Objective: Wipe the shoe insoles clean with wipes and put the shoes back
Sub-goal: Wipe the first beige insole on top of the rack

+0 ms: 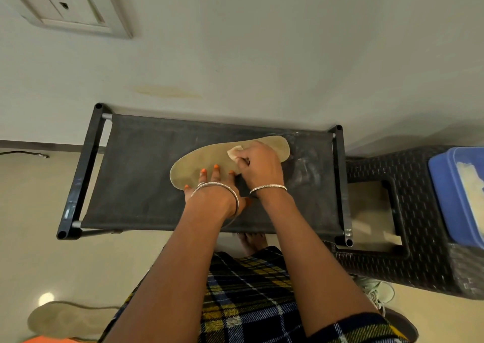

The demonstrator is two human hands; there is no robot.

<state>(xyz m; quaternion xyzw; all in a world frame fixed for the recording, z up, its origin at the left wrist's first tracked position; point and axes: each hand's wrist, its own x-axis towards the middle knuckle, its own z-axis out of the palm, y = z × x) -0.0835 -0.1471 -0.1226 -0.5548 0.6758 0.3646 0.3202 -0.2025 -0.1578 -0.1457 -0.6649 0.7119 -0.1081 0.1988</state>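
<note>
- Insole lies flat on the black fabric rack shelf, its length running across the shelf, toe end towards my right.
- My left hand presses down on its near edge with straight, spread fingers, gripping nothing, just pinning it.
- My right hand has its fingers curled, pinching a small bunched wipe against the middle of the insole.
- It looks thin, light and bendy to me, so I expect it to skid or buckle under the rubbing unless it is held flat.
- The fabric under it probably sags, so firm pressure needs a broad palm, not fingertips.
- To lift it, I judge the stiffer heel end or a long edge the best place to pinch.
- A second insole lies on the floor to my left. A shoe sits on the floor to my right.
</note>
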